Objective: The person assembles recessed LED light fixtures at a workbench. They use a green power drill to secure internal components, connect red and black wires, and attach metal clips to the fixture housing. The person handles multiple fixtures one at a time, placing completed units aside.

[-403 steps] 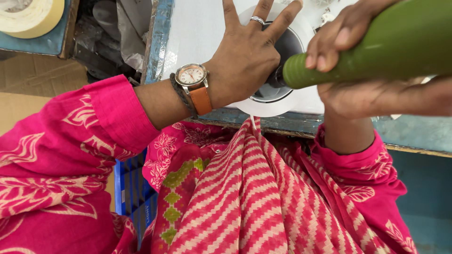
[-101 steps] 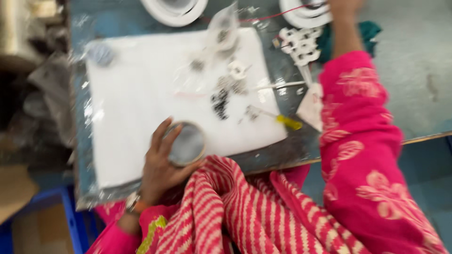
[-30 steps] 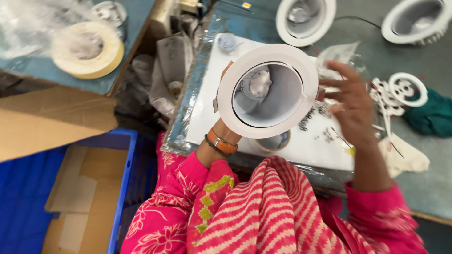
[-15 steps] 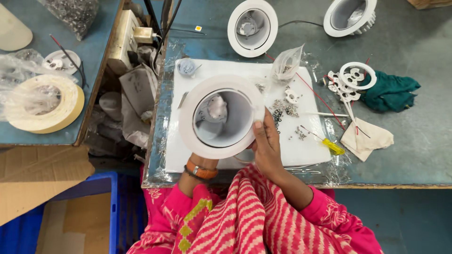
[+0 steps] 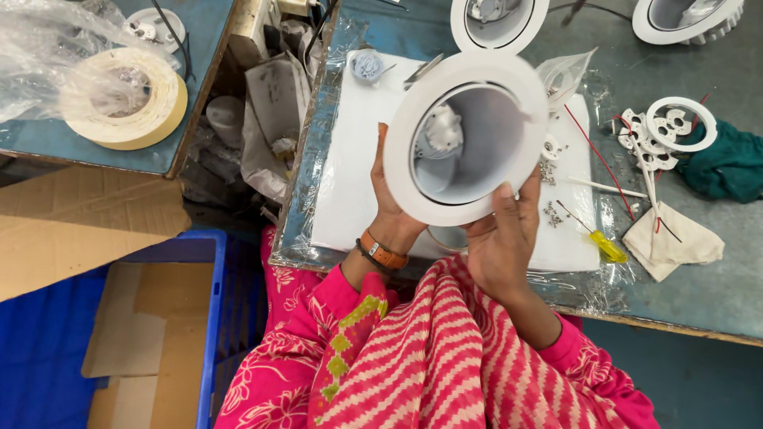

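I hold a round white downlight housing (image 5: 465,139) up in front of me with both hands, its open mouth facing me. My left hand (image 5: 389,210) grips its left side from behind, with an orange watch strap on that wrist. My right hand (image 5: 501,242) holds the lower rim, thumb on the front edge. Inside the housing a white fitting shows at the back. Below it lies a white foam pad (image 5: 350,175) wrapped in clear plastic on the workbench.
Two more white housings (image 5: 497,20) (image 5: 683,17) lie at the back of the bench. White rings (image 5: 675,127), a yellow-handled screwdriver (image 5: 600,242), loose screws (image 5: 552,210), a cloth (image 5: 668,238) and a green rag (image 5: 727,167) lie right. A tape roll (image 5: 123,99) and blue crate (image 5: 103,334) are left.
The housing has been lifted closer to me and tilted, so it looks larger. My right hand has shifted to its lower right rim. The view has moved slightly right.
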